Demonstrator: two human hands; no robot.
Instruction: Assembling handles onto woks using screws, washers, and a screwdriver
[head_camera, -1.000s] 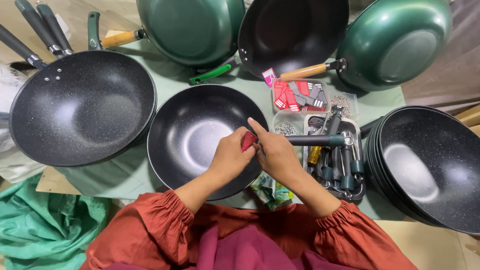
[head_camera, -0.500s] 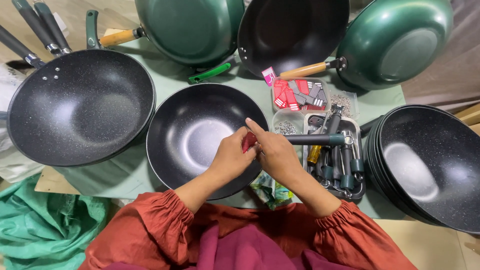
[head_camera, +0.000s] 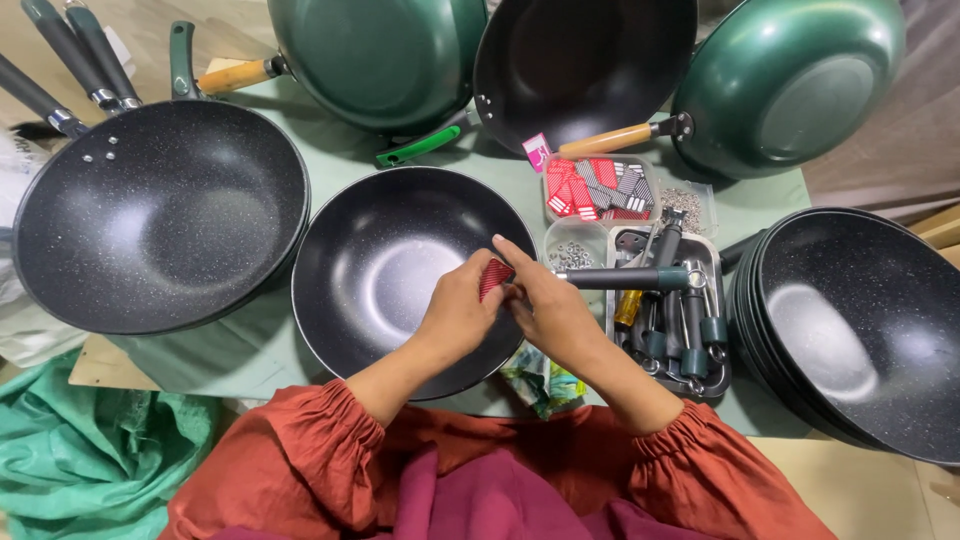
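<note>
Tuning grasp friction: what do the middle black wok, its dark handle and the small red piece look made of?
Round black speckled wok: likely metal with a non-stick coating, glossy centre glare.
Dark straight handle: probably matte plastic, no shine; metal cannot be ruled out.
Small red piece, pinched between left hand and right hand: ribbed surface, maybe plastic or rubber; too small to tell.

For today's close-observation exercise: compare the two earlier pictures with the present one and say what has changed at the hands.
Hardly anything: the left hand and right hand stay together over the black wok, pinching the small red piece. The dark handle, the trays and the surrounding pans stay put.
</note>
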